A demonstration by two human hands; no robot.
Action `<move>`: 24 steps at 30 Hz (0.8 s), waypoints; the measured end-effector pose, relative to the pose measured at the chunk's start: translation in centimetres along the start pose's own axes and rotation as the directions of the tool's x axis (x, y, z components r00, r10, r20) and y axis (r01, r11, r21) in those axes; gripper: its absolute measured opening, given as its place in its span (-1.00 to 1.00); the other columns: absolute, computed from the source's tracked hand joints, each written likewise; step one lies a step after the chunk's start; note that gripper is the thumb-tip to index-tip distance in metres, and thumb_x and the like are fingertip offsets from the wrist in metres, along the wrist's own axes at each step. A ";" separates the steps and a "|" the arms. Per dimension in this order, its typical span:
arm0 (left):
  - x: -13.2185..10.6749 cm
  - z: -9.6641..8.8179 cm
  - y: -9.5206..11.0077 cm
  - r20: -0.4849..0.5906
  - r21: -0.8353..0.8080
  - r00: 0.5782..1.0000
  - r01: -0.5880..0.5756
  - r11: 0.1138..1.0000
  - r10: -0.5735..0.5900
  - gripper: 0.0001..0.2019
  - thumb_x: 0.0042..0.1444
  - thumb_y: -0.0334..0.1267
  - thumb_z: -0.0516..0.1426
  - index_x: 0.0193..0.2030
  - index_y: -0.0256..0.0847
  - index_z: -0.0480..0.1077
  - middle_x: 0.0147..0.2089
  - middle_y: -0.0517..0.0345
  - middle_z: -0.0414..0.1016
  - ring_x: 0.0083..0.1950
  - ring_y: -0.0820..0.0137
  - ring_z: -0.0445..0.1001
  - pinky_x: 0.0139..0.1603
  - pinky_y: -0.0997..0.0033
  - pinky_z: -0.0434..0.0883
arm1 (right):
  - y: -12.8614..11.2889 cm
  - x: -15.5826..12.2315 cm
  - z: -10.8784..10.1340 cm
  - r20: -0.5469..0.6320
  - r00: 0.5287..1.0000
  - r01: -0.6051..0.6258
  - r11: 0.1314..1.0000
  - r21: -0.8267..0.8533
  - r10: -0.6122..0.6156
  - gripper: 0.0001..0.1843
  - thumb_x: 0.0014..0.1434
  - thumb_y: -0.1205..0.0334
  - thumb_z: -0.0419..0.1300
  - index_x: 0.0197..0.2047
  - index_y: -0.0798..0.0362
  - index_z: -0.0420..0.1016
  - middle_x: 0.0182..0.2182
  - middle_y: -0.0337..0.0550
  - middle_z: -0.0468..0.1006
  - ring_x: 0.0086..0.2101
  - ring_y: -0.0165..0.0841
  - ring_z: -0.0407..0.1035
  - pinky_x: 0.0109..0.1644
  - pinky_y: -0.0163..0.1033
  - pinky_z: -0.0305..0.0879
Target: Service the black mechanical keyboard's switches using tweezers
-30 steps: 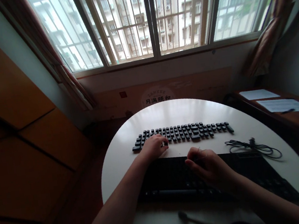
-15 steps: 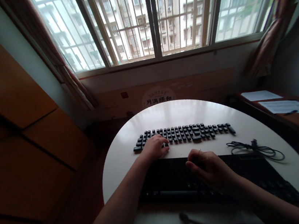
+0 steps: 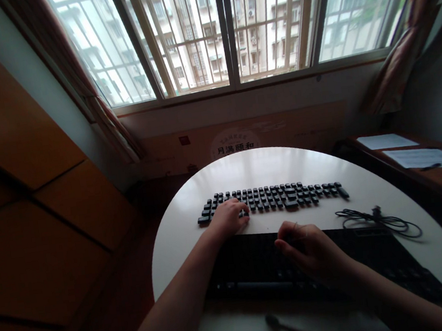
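Black keycaps (image 3: 266, 199) stand in rows on the white round table (image 3: 270, 164). My left hand (image 3: 230, 217) rests at the left part of these rows, thumb and fingers closed around a dark keycap (image 3: 244, 214). Below the rows lies a black keyboard base (image 3: 362, 250), with keys visible at its lower right end. Over the middle of the base is my right hand (image 3: 302, 244), its fingers curled into a pinch. A thin wire-like line shows at its knuckles; what the fingers hold is hidden.
A coiled black cable (image 3: 386, 219) lies right of the base. A dark brush-like tool (image 3: 287, 328), blurred, is at the near edge. Papers (image 3: 423, 158) and a pen (image 3: 432, 166) lie on a brown side table. A wooden cabinet (image 3: 49, 220) stands at left.
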State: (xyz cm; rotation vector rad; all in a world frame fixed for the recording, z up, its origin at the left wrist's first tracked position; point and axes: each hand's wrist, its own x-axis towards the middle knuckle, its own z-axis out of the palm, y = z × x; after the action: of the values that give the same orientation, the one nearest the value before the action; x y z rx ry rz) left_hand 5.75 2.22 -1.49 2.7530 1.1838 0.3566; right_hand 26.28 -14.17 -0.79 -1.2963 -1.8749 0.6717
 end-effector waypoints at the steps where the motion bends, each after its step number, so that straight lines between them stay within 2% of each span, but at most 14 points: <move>1: 0.0 0.0 0.0 -0.001 -0.002 1.000 0.000 1.000 0.000 -0.82 0.11 -0.25 0.26 -0.13 -0.06 0.60 -0.14 0.11 0.52 -0.07 0.23 0.53 0.04 0.30 0.43 | 0.0 0.0 0.0 0.003 1.000 -0.001 1.000 -0.001 0.001 -0.75 0.33 0.05 0.10 -0.31 0.03 0.36 -0.64 -0.40 0.20 -0.61 -0.45 0.08 -0.49 -0.33 0.03; 24: -0.1 -0.2 0.2 0.011 -0.020 1.000 0.017 1.000 -0.017 -0.82 0.10 -0.27 0.25 -0.13 -0.08 0.58 -0.14 0.11 0.53 -0.06 0.22 0.53 0.05 0.29 0.43 | -1.1 -0.2 0.0 0.072 0.996 0.060 0.998 -0.028 -0.058 -0.81 0.32 0.14 0.12 -0.31 0.05 0.38 -0.61 -0.37 0.29 -0.59 -0.46 0.13 -0.47 -0.36 0.05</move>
State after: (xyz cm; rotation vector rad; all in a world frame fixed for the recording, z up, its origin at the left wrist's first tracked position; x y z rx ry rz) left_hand 5.77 1.96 -1.22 2.7223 1.1936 0.3492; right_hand 25.72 -14.74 -0.05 -1.2458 -1.9795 0.6693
